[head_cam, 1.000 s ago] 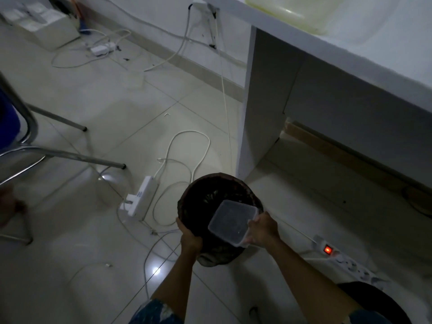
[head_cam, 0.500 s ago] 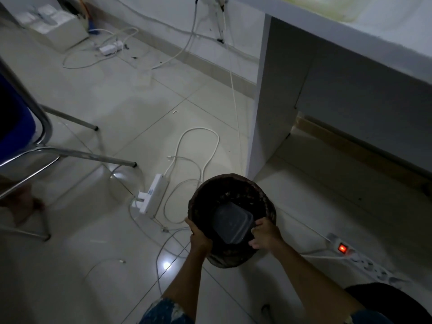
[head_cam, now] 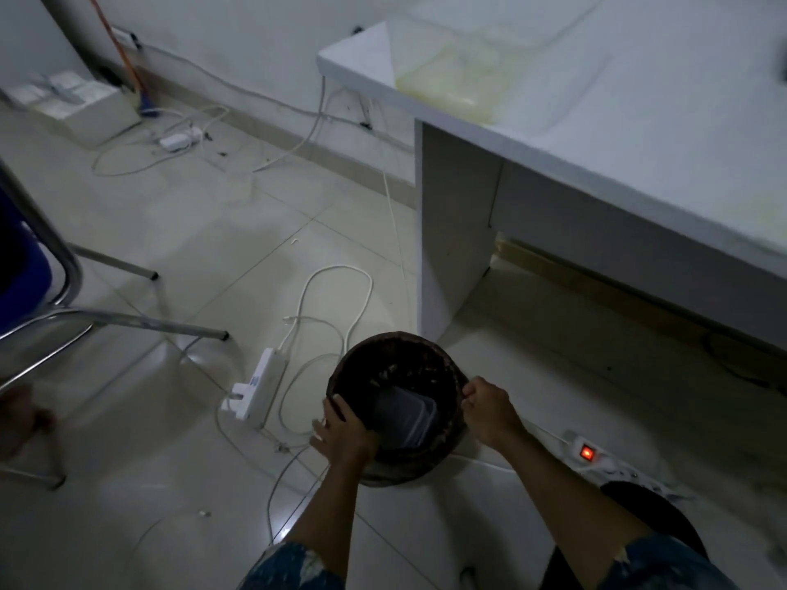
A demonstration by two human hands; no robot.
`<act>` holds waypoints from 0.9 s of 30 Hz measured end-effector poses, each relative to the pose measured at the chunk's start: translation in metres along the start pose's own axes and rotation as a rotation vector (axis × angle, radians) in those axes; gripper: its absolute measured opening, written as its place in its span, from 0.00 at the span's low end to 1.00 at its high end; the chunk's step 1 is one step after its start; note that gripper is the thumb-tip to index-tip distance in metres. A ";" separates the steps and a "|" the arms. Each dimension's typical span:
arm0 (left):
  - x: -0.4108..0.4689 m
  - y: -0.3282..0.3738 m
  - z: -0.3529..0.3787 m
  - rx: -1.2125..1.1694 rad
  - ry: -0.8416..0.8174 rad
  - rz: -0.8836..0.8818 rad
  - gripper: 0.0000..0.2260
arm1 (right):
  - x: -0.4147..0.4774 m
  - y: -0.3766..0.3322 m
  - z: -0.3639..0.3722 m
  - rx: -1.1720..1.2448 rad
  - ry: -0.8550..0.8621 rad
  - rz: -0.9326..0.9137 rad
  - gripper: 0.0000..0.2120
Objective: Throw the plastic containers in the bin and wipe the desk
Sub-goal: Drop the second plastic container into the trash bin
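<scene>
A dark round bin (head_cam: 396, 359) stands on the tiled floor beside the leg of the white desk (head_cam: 639, 134). A clear plastic container (head_cam: 404, 415) lies tilted inside the bin. My left hand (head_cam: 345, 432) grips the bin's near left rim. My right hand (head_cam: 489, 408) pinches the rim on the right side. On the desk's left end sits another clear plastic container (head_cam: 451, 57) with yellowish residue and a wet smear around it.
A white power strip (head_cam: 255, 389) and loose cables lie left of the bin. A power strip with a lit red switch (head_cam: 587, 453) lies to the right. A metal chair frame (head_cam: 106, 321) stands at the left. A box (head_cam: 72, 104) sits by the wall.
The container left my right hand and dropped into the bin. My right hand moved to the bin's right rim. The view tilted up, showing more of the desk top.
</scene>
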State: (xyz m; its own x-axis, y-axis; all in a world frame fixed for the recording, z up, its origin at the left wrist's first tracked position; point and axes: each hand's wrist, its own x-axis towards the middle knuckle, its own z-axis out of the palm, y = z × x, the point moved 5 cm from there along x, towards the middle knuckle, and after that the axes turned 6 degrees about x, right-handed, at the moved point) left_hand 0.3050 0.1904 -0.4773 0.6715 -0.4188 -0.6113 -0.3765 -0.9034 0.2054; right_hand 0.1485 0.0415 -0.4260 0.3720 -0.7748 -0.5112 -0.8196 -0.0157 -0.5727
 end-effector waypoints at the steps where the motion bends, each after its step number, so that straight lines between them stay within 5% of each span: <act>1: -0.004 0.006 -0.007 0.036 0.028 0.044 0.40 | -0.005 -0.005 -0.007 -0.029 0.010 -0.040 0.11; 17: -0.105 0.055 -0.113 0.275 0.407 0.303 0.33 | -0.130 -0.073 -0.096 -0.487 0.232 -0.753 0.24; 20: -0.123 0.068 -0.134 0.291 0.497 0.314 0.33 | -0.152 -0.089 -0.113 -0.535 0.365 -0.908 0.19; 24: -0.151 0.087 -0.162 0.301 0.832 0.480 0.45 | -0.182 -0.109 -0.135 -0.657 0.458 -1.020 0.15; 27: -0.176 0.103 -0.181 0.249 0.988 0.580 0.37 | -0.203 -0.121 -0.157 -0.755 0.588 -1.071 0.17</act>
State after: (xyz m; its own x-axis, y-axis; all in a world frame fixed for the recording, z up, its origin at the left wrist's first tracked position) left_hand 0.2637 0.1545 -0.2107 0.5207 -0.7507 0.4067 -0.8301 -0.5565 0.0356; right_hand 0.1037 0.1017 -0.1519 0.8687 -0.3164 0.3812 -0.3652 -0.9289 0.0611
